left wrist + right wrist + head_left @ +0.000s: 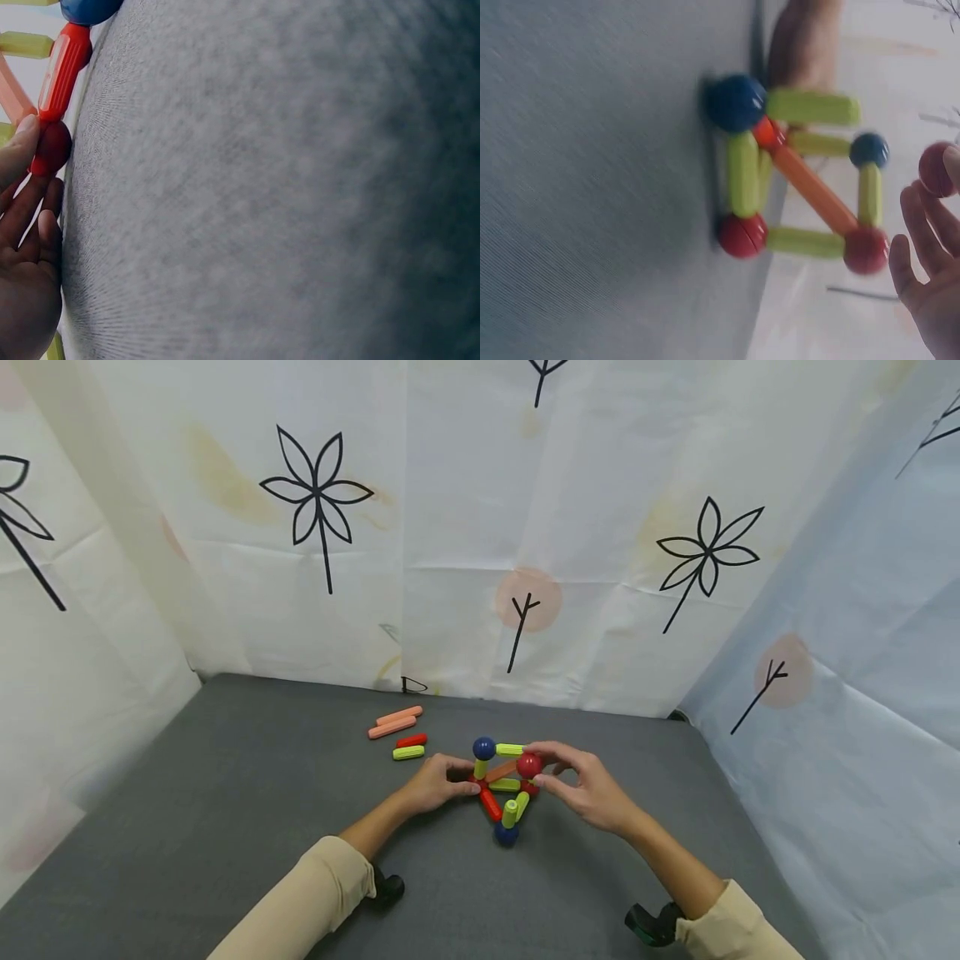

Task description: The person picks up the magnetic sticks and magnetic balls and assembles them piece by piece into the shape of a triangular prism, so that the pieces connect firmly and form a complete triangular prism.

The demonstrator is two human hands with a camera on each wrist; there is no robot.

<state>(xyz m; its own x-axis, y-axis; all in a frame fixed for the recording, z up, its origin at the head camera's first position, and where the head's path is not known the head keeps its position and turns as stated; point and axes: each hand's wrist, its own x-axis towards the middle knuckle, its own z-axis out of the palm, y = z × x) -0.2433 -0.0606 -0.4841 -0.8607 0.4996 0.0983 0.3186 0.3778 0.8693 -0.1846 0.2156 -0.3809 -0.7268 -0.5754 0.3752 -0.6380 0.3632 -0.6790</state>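
A frame of magnetic building rods and balls (pixel 504 785) stands on the table between both hands. My left hand (pixel 438 783) pinches a red ball (pixel 52 148) at its base, where a red rod (pixel 64 73) joins. In my right hand (pixel 588 785), thumb and fingers grip a separate red ball (pixel 936 169), held apart from the frame. Nearest me, a dark blue ball (pixel 506 834) bears an upright yellow-green rod (pixel 510 814) with a bare top end. Another blue ball (pixel 483 748) tops the far left upright. An orange rod (pixel 814 190) runs diagonally across one side.
Behind the left hand lie two orange rods (pixel 392 727), a short red rod (pixel 412 741) and a yellow-green rod (pixel 408 752). The dark grey table (pixel 225 810) is bordered by white patterned cloth (pixel 450 527) at the back and sides.
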